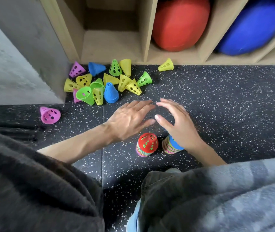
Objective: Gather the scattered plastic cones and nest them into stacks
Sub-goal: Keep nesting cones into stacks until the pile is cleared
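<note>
Judging by the floor, the job looks roughly half done: two nested stacks stand low in the centre, a red-topped stack (pixel 147 144) and a blue-topped stack (pixel 172 145) just beside it. A loose pile (pixel 103 82) of cones lies in the upper left, a yellow cone (pixel 166 65) sits apart by the shelf (pixel 115 47), and a pink cone (pixel 50 115) lies at left. Both hands are empty: the left hand (pixel 130 120) is flat with fingers spread, and the right hand (pixel 177 121) is open and curved above the blue-topped stack, contact unclear.
</note>
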